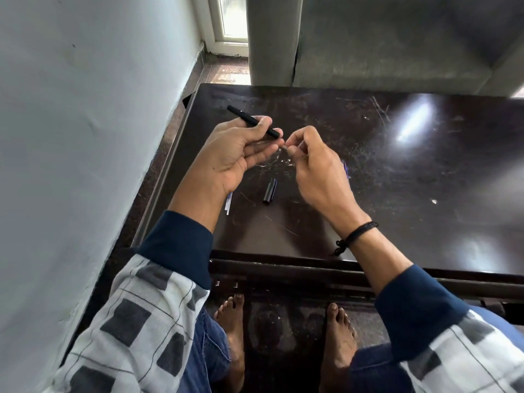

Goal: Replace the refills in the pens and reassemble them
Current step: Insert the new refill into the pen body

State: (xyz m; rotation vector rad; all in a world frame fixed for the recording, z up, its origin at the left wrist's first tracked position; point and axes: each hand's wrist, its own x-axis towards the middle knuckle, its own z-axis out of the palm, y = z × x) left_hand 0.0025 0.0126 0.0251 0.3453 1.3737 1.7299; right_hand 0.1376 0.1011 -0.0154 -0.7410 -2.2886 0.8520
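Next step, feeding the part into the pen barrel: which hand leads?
Likely right. The right hand pinches a small part just off the end of the pen barrel, which the left hand grips and steadies.

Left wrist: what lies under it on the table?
Thin pale refills lie on the dark table, poking out beneath the left hand at its wrist. Their upper ends are covered, so their number is unclear.
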